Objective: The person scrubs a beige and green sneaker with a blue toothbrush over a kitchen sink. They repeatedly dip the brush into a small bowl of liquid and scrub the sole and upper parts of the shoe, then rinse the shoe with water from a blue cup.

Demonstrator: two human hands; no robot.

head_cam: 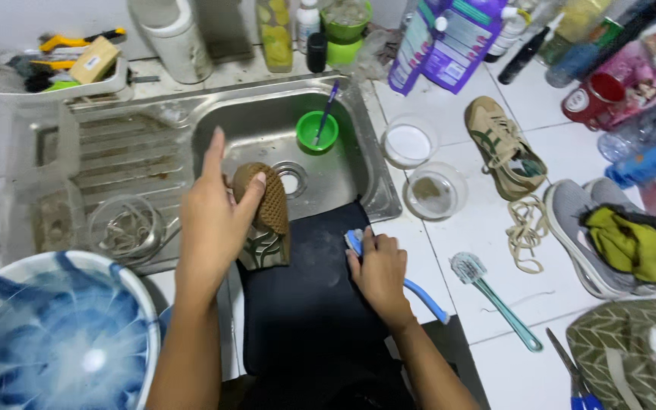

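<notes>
1. Left hand (210, 220) clamps a brown mesh insole (265, 216) at the front edge of the sink (358, 163): thumb pressed on the insole's top end, index finger pointing straight up, rest of the fingers hidden behind it. Grip closed on the insole.
2. Insole stands near upright, its lower end on the black mat (305, 288) that runs from the sink's front rim toward the camera.
3. Right hand (380, 273) lies on the mat just right of the insole, fingers curled over the head of a blue brush (419, 292). Grip closed on the brush; the handle sticks out to the right past the wrist.
4. Inside the sink: green cup (317, 131) holding a purple-handled toothbrush (328, 106), drain beside the insole top.
5. Right of the sink on the white worktop (487, 235): two clear round tubs, one with white powder (408, 141), one with brownish dregs (435, 190).
6. Further right of the sink: tan sneaker (504, 148), loose cream laces (527, 231), grey shoe (590, 235) with a yellow cloth (630, 243) stuffed in it.
7. Teal brush (495, 298) lies on the worktop, right of the blue brush, apart from it.
8. Left of the sink, near corner: blue-white swirl bowl (55, 334); glass jar (124, 228) on the drainboard.
</notes>
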